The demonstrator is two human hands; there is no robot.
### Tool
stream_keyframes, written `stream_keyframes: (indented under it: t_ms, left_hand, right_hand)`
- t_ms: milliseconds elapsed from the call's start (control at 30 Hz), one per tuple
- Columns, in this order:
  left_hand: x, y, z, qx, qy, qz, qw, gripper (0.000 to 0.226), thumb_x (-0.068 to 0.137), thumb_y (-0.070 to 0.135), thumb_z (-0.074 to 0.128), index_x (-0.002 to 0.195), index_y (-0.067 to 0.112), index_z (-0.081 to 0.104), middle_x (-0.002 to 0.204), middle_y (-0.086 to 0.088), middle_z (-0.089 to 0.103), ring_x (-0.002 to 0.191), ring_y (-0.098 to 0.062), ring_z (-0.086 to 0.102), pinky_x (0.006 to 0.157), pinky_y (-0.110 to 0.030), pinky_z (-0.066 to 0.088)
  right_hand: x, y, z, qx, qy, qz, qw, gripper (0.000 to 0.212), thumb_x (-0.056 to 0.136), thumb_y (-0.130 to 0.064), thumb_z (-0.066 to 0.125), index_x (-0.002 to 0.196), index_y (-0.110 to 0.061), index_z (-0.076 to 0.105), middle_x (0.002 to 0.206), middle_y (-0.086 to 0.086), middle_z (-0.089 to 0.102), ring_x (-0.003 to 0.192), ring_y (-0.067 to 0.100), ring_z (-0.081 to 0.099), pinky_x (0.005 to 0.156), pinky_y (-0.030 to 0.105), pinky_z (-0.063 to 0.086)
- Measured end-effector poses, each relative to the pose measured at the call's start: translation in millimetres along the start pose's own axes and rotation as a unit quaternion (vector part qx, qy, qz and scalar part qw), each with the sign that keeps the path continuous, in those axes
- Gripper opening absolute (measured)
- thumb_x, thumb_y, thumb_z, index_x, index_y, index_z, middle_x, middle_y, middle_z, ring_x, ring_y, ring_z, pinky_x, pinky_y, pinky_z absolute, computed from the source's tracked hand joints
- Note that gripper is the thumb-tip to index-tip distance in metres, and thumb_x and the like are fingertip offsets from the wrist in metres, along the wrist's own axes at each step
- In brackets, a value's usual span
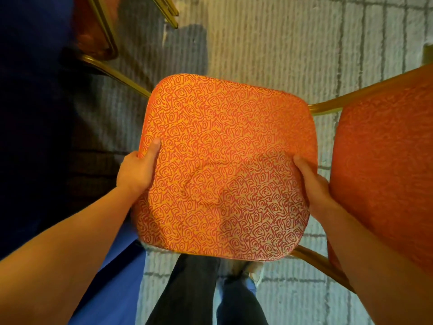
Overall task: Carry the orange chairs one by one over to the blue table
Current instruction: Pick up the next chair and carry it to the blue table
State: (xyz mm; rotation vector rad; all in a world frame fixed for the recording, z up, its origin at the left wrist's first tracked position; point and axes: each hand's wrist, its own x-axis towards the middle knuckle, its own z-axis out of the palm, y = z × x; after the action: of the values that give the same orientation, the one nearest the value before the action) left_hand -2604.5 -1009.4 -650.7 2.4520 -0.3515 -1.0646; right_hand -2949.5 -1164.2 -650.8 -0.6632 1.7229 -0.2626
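Head view, looking pretty much straight down: the orange chair (222,165) is dead centre, its swirly-patterned seat over the pale carpet (281,55) and just in front of the person's legs. The plain orange backrest (386,172) is on the right, so the front edge of the seat points left.

That's the bit that matters. The blue cloth along the left side looks to me like the drape of the blue table (112,277), though I'm guessing from colour since no tabletop shows. If that's right, the table is left of the grip, the chair already faces it seat-first, and the move is a sideways carry to the left, no turning needed. The left hand (134,171) is the one nearer the table.

As for the grip, both hands are clamped on the seat rim at opposite sides. The left hand has its thumb flat on the fabric and its fingers tucked underneath, out of sight. The right hand (315,186) is wedged in the gap between seat and backrest, thumb on top and the rest curled under.

I can't tell if the chair's feet are off the floor, because the seat hides them.

A second orange chair (93,31) with gold legs sits top left, close beside the blue, so watch that corner.
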Motion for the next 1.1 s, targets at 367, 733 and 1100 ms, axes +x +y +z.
stream_keyframes:
  t_ms: [367,733,1100]
  left_hand:
    - [51,-59,60,-0.025,0.006,-0.025,0.999,0.064,0.061,0.089,0.040,0.069,0.028,0.058,0.075,0.008,0.060,0.081,-0.021,0.058,0.076,-0.037,0.042]
    - [39,-55,57,-0.053,-0.044,-0.055,0.996,0.079,0.076,0.079,0.046,0.118,0.013,0.061,0.108,-0.004,0.066,0.091,-0.019,0.060,0.079,-0.037,0.042]
    - [-21,-46,71,0.061,0.043,-0.006,0.997,0.055,0.086,0.036,0.063,0.130,0.011,0.041,0.130,-0.017,0.050,0.114,-0.039,0.052,0.088,-0.044,0.042]
  right_hand:
    - [57,48,22,-0.010,0.007,0.021,1.000,0.039,0.081,-0.051,0.070,0.108,-0.024,0.065,0.106,0.000,0.072,0.095,0.016,0.068,0.072,0.031,0.052]
    - [44,47,24,-0.061,0.057,0.032,0.996,0.069,0.084,-0.058,0.064,0.139,-0.017,0.050,0.125,0.000,0.060,0.108,0.025,0.059,0.091,0.042,0.047]
    - [-1,76,23,-0.329,0.054,-0.095,0.938,0.093,0.089,-0.037,0.068,0.158,-0.024,0.006,0.165,0.012,0.006,0.149,0.033,0.012,0.117,0.042,0.019]
